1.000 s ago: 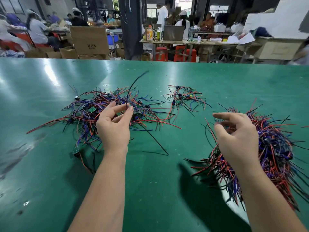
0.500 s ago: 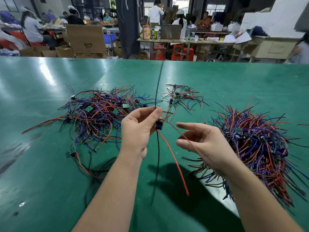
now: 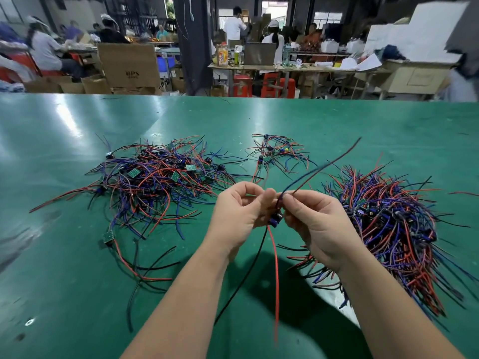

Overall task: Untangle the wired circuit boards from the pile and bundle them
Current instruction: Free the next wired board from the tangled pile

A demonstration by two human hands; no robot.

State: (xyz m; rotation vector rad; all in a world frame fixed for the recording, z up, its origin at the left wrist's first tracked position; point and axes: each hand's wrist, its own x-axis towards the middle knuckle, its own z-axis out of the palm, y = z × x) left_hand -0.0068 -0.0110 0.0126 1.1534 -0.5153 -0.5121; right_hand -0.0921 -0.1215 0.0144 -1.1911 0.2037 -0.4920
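Flanking the held wired board: tangled pile, bundle.

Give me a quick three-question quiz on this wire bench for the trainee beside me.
1. Which wires hang down from the wired board held up by the left hand and right hand? A) red and black B) two yellow C) green and white
2. True or false: both hands lie flat on the green table.
3. Fill in: the denser, gathered bundle lies on the person's ____ side; the loose pile is opposite.
Key: 1 A. 2 False: both are raised, pinching the piece and its wires. 3 right.
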